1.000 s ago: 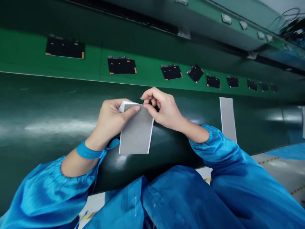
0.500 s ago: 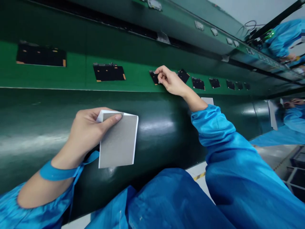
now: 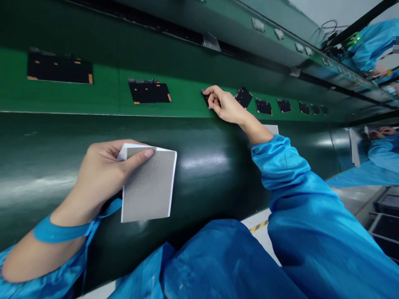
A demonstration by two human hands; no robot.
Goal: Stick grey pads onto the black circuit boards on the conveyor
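My left hand grips a grey sheet with white backing above the dark green worktop, thumb on its front and fingers behind. My right hand is over the bright green strip, fingertips pinched together at a flat black board that it mostly covers. Whatever lies between those fingertips is too small or hidden to make out. Just past this hand lies another black board, turned at an angle. To the left rests a black board with copper-coloured patches, and farther left a larger-looking one.
Several more black boards, such as one at the right, line the green strip. A pale sheet lies on the worktop behind my right forearm. Small parts sit on the upper shelf. Co-workers' blue sleeves show at far right.
The black boards have shifted slightly right in view, and the one by my right fingertips is now more covered. My left hand and the grey sheet moved a little left. My right hand barely moved.
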